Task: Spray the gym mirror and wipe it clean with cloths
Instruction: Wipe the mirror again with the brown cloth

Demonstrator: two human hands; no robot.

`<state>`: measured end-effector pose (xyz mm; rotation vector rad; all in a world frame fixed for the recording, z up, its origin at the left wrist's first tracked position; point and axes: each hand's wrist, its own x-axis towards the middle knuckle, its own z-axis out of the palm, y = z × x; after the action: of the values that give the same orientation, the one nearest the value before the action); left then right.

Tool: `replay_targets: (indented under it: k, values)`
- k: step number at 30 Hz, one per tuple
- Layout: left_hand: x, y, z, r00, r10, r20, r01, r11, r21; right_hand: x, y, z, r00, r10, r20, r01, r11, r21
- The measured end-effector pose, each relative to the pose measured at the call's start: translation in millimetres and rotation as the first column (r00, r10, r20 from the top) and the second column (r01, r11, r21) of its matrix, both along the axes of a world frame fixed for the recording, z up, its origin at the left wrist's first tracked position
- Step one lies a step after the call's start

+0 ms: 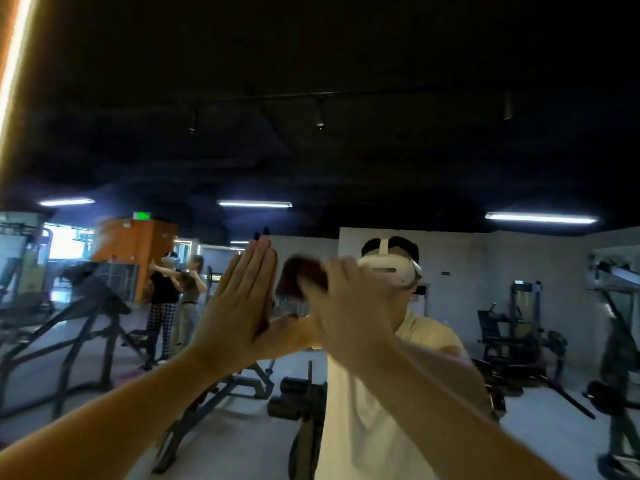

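Note:
The gym mirror (346, 150) fills nearly the whole view and reflects the room and me. My left hand (239, 303) lies flat against the glass with straight fingers, meeting its own reflection. Just to its right, my right hand (346, 299) presses a dark brown cloth (301, 275) onto the mirror; the hand and cloth are motion-blurred, so the exact grip is hard to make out. No spray bottle is in view.
A lit orange strip (14, 64) runs along the mirror's left edge. The glass reflects weight benches (86, 327), machines (519, 341), an orange column (138, 251) and two people (176, 292) standing at the back left.

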<state>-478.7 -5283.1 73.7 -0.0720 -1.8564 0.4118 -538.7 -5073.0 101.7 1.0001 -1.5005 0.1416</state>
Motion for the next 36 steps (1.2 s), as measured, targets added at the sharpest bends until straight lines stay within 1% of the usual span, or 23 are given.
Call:
replay_targets:
  k: [1,3,4,5,7,8,9,11,13,14,15,17,19,20,21,23,25,27,29,30,32,34,36]
  values:
    - [4.7,-6.8,-0.8,0.999,0.040,0.034,-0.039,0.998,-0.040,0.4,2.3,-23.7,0.999,0.030,-0.012,-0.028,0.992,0.123]
    - [16.9,-20.3,-2.4,0.984,0.144,0.104,-0.130,0.983,-0.127,-2.7,12.6,-46.7,0.998,0.019,-0.059,0.002,0.941,0.338]
    - [21.2,-25.9,-3.0,0.977,0.178,0.119,-0.158,0.975,-0.157,-1.9,17.7,-39.1,0.996,0.015,-0.088,0.019,0.927,0.375]
    - [24.7,-29.7,-5.1,0.973,0.194,0.124,-0.171,0.971,-0.169,1.6,22.1,-23.2,0.993,-0.001,-0.118,0.044,0.931,0.363]
    - [25.9,-30.4,-12.2,0.975,0.186,0.122,-0.168,0.975,-0.143,-5.5,26.6,29.1,0.989,-0.034,-0.143,0.063,0.977,0.202]
    - [23.9,-29.3,-17.7,0.978,0.177,0.114,-0.163,0.979,-0.120,-7.1,28.8,62.6,0.984,-0.067,-0.164,0.074,0.997,0.038]
    - [21.5,-27.8,-22.9,0.980,0.170,0.107,-0.159,0.982,-0.099,-9.8,30.4,94.3,0.983,-0.113,-0.144,0.094,0.986,-0.136]
    - [17.6,-26.7,-29.2,0.980,0.167,0.111,-0.160,0.985,-0.072,-11.5,30.4,136.5,0.977,-0.188,-0.096,0.142,0.922,-0.360]
    - [18.2,-26.9,-28.2,0.978,0.169,0.126,-0.162,0.985,-0.068,-13.0,18.3,144.7,0.990,-0.138,-0.001,0.120,0.863,-0.491]
    - [19.4,-26.3,-27.6,0.977,0.169,0.131,-0.160,0.984,-0.074,-11.1,9.3,137.3,0.993,-0.121,0.009,0.109,0.858,-0.501]
    - [21.2,-25.6,-28.0,0.979,0.158,0.129,-0.148,0.986,-0.080,-7.9,-0.4,121.8,0.994,-0.106,0.003,0.095,0.876,-0.472]
    - [29.8,-25.8,-24.1,0.989,0.109,0.100,-0.102,0.992,-0.078,-0.7,-18.9,78.3,0.997,-0.072,-0.013,0.064,0.943,-0.326]
    - [38.8,-29.5,-14.2,0.996,0.086,0.024,-0.086,0.996,-0.022,5.3,-29.4,28.4,1.000,-0.024,0.020,0.026,0.993,-0.111]
    - [40.5,-34.5,-9.8,0.997,0.077,-0.030,-0.076,0.996,0.043,7.4,-31.2,5.4,0.999,-0.011,0.038,0.010,1.000,0.024]
    - [40.7,-40.4,-6.1,0.995,0.077,-0.065,-0.068,0.990,0.120,6.9,-29.3,-13.7,1.000,0.011,0.011,-0.013,0.988,0.157]
    - [35.8,-50.5,-2.9,0.994,0.103,-0.029,-0.094,0.970,0.226,-0.5,-23.7,-35.5,0.995,0.034,-0.094,0.004,0.924,0.383]
    - [26.0,-57.6,-6.3,0.992,0.123,0.003,-0.120,0.960,0.252,0.1,-19.1,-22.2,0.990,0.029,-0.138,0.037,0.889,0.456]
    - [19.0,-60.4,-8.5,0.994,0.108,-0.008,-0.103,0.962,0.254,-5.2,-22.6,17.5,0.987,-0.009,-0.162,0.057,0.954,0.294]
    - [17.8,-62.3,-9.7,0.997,0.076,-0.027,-0.067,0.965,0.253,-4.6,-27.1,72.7,0.981,-0.079,-0.178,0.073,0.997,-0.037]
    - [17.2,-63.8,-11.8,0.998,0.054,-0.037,-0.043,0.969,0.244,-4.0,-28.3,97.0,0.979,-0.127,-0.157,0.100,0.981,-0.168]
    - [13.7,-69.7,-15.6,0.997,0.023,-0.068,-0.008,0.979,0.202,-4.4,-33.8,131.0,0.988,-0.128,-0.087,0.090,0.930,-0.356]
    - [12.5,-74.4,-17.7,0.995,0.014,-0.100,0.004,0.985,0.171,-2.1,-48.9,137.4,0.991,-0.123,-0.044,0.087,0.876,-0.475]
    - [11.4,-75.2,-19.0,0.994,0.012,-0.113,0.007,0.986,0.164,5.3,-65.6,118.3,0.992,-0.117,-0.050,0.082,0.886,-0.457]
